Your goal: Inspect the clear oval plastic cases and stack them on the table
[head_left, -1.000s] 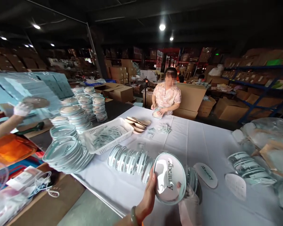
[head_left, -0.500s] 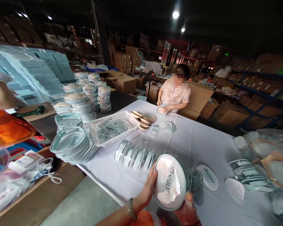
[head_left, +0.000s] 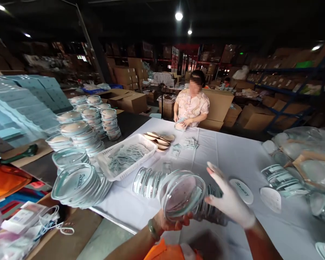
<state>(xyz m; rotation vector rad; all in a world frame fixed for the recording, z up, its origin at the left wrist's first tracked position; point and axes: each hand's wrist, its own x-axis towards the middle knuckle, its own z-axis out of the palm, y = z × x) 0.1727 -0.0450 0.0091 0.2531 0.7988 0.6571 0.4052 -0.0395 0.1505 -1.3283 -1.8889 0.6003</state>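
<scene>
Left hand (head_left: 169,224) grips clear round case (head_left: 182,196) from below; printed lid no longer faces up. Gloved right hand (head_left: 230,202), fingers spread, now at 3 o'clock, touching it.

We see a round, clear plastic case (head_left: 182,195) with a pale rim, tilted so its open face turns up toward us, a pinkish tint showing through its bottom. It sits above the near edge of the white-covered table, in front of a row of like clear cases (head_left: 148,180) lying on edge. Beside it on the cloth lies an oval white label (head_left: 242,190) with dark script.
</scene>
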